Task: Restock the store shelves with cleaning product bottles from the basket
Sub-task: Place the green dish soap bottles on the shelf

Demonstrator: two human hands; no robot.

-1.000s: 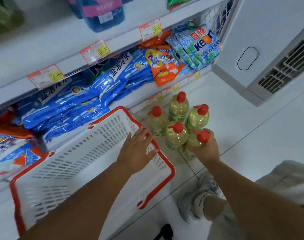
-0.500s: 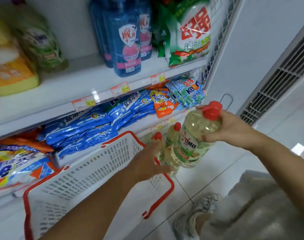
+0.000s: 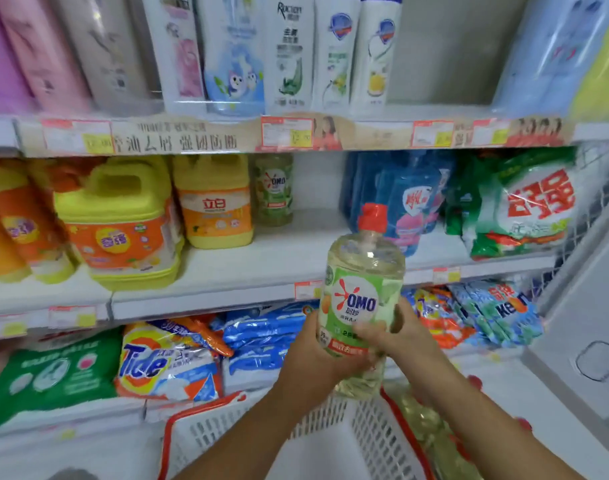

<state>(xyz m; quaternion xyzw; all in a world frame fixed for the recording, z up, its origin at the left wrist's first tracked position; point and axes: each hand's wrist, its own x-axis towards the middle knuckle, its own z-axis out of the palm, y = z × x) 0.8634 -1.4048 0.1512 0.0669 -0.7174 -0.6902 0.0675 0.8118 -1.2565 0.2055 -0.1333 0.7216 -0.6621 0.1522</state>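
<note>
Placing step: both hands, left (image 3: 316, 351) and right (image 3: 400, 337), clasping the OMO bottle (image 3: 361, 292) upright. Next, probably: lift onto middle shelf (image 3: 278, 268), beside matching bottle (image 3: 273, 188).

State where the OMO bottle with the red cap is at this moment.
In the head view, the OMO bottle is right of centre, held upright by the left hand and right hand, above the white basket, before the middle shelf.

Two bare forearms are seen, with no sleeve, watch, bracelet or glove worn on either. The left hand (image 3: 310, 344) and the right hand (image 3: 396, 336) are ungloved, and no rings can be made out on the fingers (image 3: 365, 332). Nails are too blurred to be judged.
</note>
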